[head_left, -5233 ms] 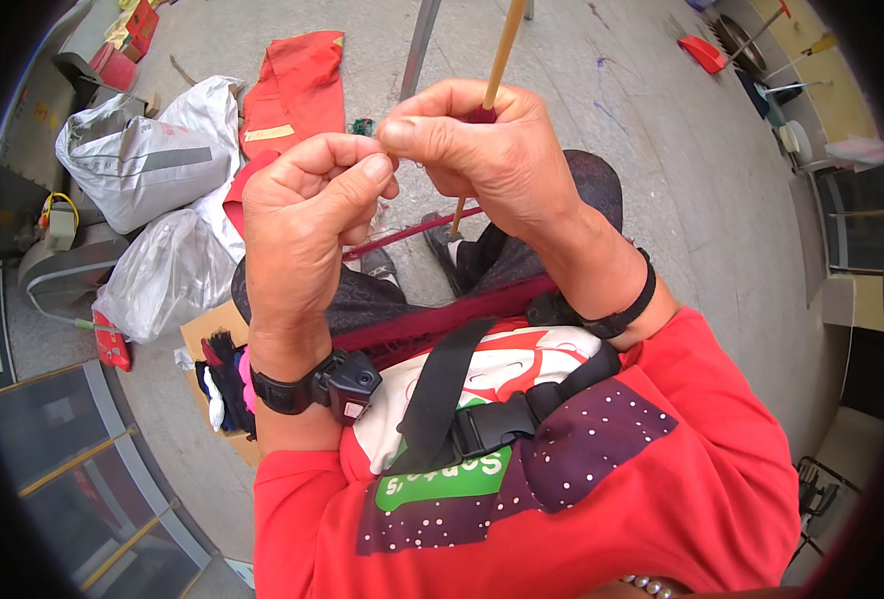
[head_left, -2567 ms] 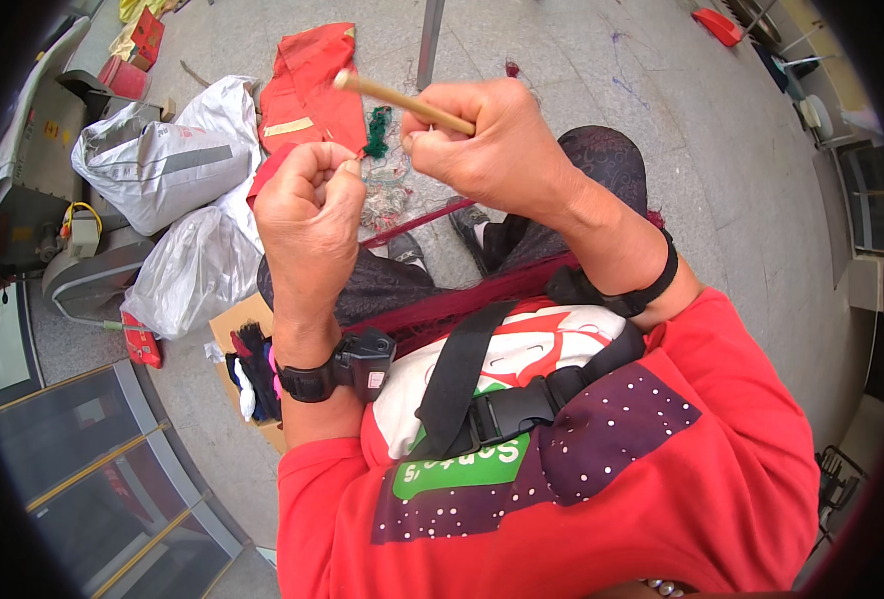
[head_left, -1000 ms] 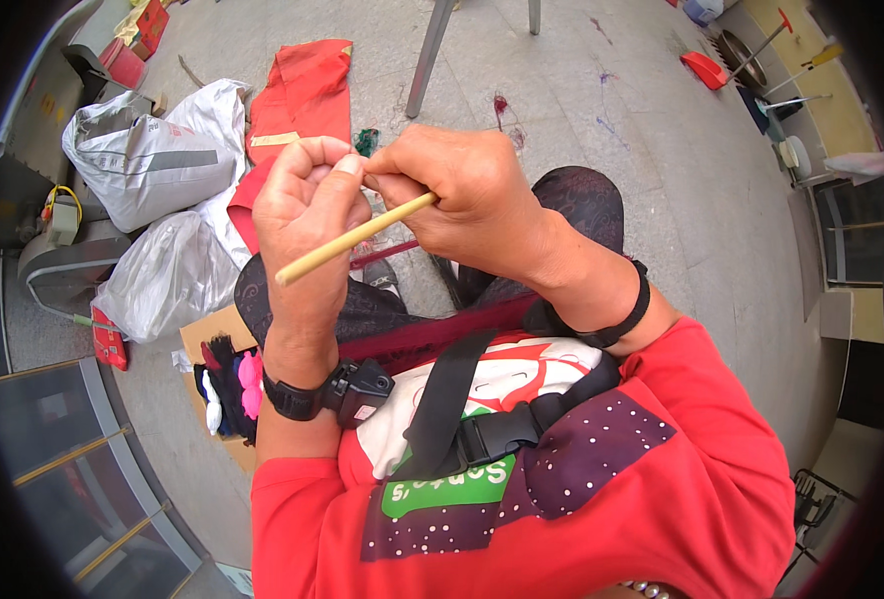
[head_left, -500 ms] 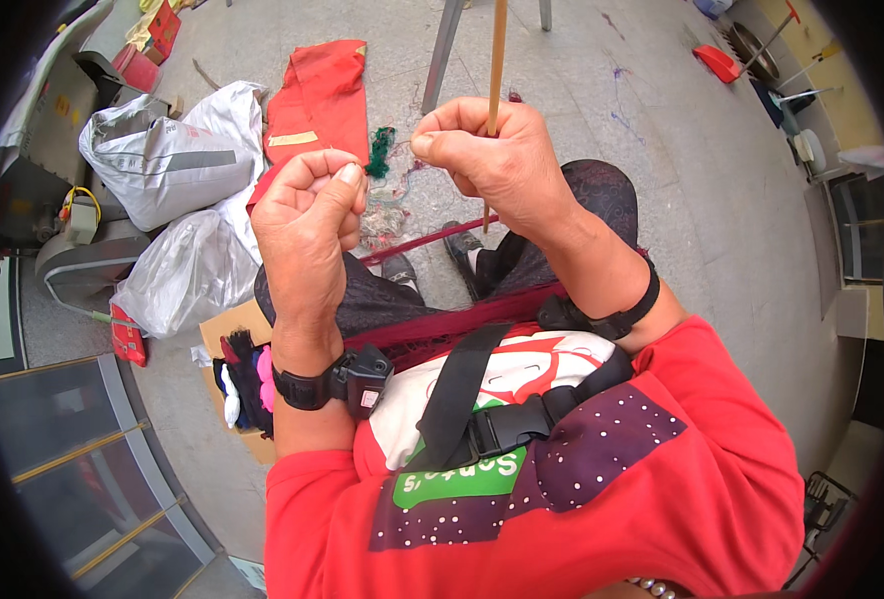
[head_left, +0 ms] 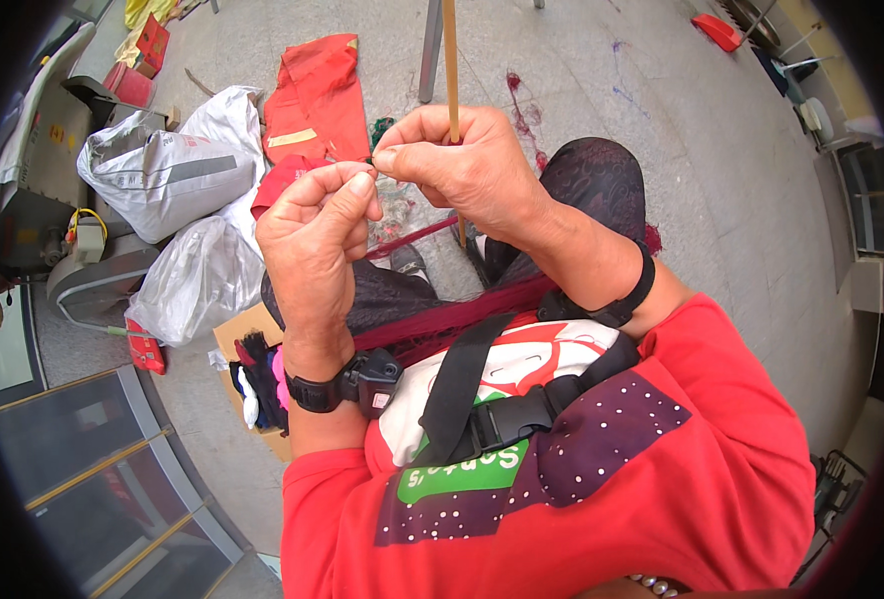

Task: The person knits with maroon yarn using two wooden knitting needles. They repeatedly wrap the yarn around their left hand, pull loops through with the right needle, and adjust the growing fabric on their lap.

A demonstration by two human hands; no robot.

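Slender tan wooden stick (head_left: 451,65) and a deep-red band of fine yarn strands (head_left: 432,324) are the things at work, with the view read as a clock face. Far left, at 10 o'clock, a white sack with a grey stripe (head_left: 162,165) slumps on the floor; a clear crinkled plastic bag (head_left: 192,290) lies just beside it at 9. At 8 o'clock, brown cardboard (head_left: 247,321) bears bundles of dark, white and pink strands (head_left: 264,384).

Nearer the centre, toward 10, the left hand (head_left: 310,235) pinches thumb to forefinger, other fingers curled; whatever lies in that pinch is too small to tell. At 11, beyond it, lies a bright red folded cloth (head_left: 312,95). The yarn band crosses the lap at the dial's middle.

At 12, the right hand (head_left: 467,165) grips the near-upright stick while its own thumb and forefinger pinch close to the left fingertips. Toward 1 o'clock, a loose deep-red tangle (head_left: 513,82) lies on the floor.

The step in hand seems to be delicate fingertip work; the next move probably calls for light, steady pinches, with the stick held clear.
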